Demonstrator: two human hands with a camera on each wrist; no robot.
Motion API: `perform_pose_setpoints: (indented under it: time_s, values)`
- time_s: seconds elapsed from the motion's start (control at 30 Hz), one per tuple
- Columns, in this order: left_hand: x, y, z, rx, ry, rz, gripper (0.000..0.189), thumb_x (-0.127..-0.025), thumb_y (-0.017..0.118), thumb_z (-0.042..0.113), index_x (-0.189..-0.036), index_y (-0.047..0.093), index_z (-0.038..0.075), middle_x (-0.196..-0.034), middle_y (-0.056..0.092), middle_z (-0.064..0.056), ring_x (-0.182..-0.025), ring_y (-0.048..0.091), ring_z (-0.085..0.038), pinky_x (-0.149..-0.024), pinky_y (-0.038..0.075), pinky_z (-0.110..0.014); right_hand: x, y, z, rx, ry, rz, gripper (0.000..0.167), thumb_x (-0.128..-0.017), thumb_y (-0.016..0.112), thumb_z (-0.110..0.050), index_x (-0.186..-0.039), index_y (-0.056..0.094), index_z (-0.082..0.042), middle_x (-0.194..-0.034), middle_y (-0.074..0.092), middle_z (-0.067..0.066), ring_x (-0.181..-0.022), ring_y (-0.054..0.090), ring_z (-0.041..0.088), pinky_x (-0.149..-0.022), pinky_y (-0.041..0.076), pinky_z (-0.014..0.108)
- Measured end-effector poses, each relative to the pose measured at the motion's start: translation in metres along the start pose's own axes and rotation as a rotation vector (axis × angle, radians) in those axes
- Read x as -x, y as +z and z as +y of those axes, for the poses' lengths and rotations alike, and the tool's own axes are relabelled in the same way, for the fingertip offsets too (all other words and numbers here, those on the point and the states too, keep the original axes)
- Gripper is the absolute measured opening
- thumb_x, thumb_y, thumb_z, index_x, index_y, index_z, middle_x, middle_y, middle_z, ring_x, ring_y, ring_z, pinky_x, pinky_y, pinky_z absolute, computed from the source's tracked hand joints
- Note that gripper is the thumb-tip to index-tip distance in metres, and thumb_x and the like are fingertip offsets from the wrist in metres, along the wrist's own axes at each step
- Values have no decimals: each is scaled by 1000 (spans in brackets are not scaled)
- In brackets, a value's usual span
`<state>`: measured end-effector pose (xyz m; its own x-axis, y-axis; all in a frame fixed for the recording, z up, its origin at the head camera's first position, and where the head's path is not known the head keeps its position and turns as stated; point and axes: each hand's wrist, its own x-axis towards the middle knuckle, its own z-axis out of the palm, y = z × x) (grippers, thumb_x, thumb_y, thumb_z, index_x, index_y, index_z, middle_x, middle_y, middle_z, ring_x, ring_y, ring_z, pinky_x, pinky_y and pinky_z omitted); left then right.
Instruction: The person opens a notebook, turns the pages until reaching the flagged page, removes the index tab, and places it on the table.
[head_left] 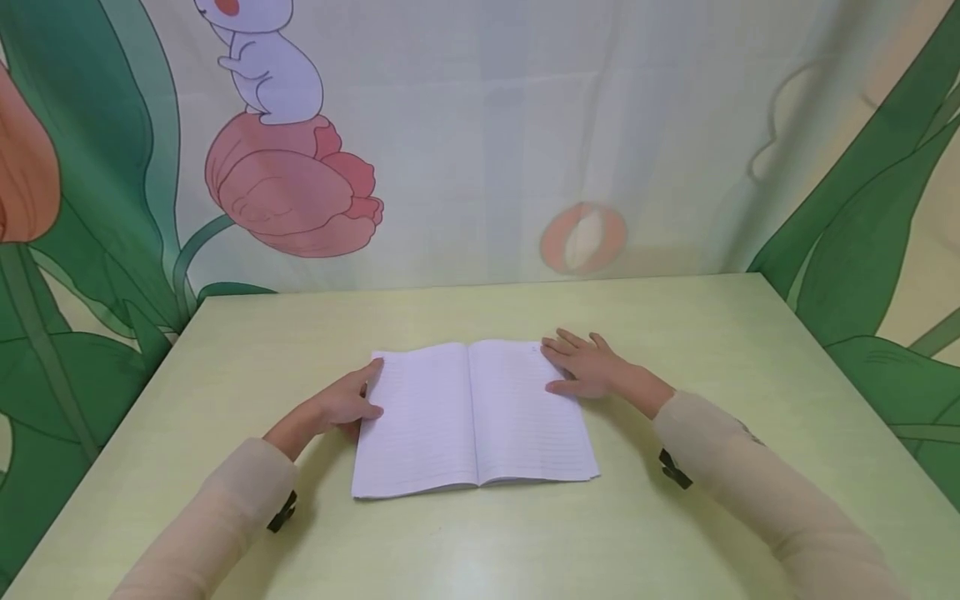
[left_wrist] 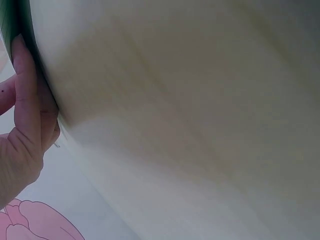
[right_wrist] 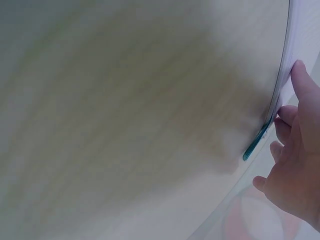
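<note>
An open notebook (head_left: 420, 425) with lined pages lies on the table. At its left edge, my left hand (head_left: 347, 402) holds the notebook, with the thumb over the page and the index finger reaching to the upper corner. The left wrist view shows the other fingers of this hand (left_wrist: 30, 110) bent close by the edge, partly hidden. My right hand (head_left: 588, 367) rests on the upper part of the right page with its fingers spread and straight. In the right wrist view, its thumb lies over the page edge, above a teal strip at the notebook's corner (right_wrist: 256, 142).
The pale yellow-green table (head_left: 480, 550) reaches back to a curtain (head_left: 465, 183) printed with flowers, leaves and a white animal. Small black clips (head_left: 675, 469) hang under both sleeves.
</note>
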<state>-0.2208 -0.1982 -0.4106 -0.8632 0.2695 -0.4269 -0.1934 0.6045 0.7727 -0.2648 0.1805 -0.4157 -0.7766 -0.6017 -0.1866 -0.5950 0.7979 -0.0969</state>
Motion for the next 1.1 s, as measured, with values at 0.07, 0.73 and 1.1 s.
perform_pose_setpoints:
  time_s: [0.07, 0.73, 1.1]
  values:
    - [0, 0, 0, -2, -3, 3, 82, -85, 55, -7, -146, 2, 7, -108, 43, -27, -65, 58, -21, -53, 50, -37, 3, 0, -2, -7, -9, 2, 70, -91, 44, -48, -143, 26, -5, -148, 21, 11, -136, 10, 33, -99, 11, 63]
    - [-2, 1, 0, -8, -14, 4, 82, -86, 55, -6, -146, 1, 7, -112, 44, -28, -68, 59, -21, -55, 51, -37, 8, 7, -38, -202, -72, -14, 72, -93, 43, -44, -145, 16, -2, -148, 15, 18, -136, 8, 34, -100, 8, 62]
    - [-1, -1, 0, 21, -13, -16, 83, -87, 53, -6, -147, -2, 9, -109, 44, -27, -66, 59, -21, -54, 51, -37, 1, 5, -73, -241, -92, 3, 64, -96, 37, -41, -145, 19, -4, -148, 16, 19, -136, 9, 33, -102, 6, 60]
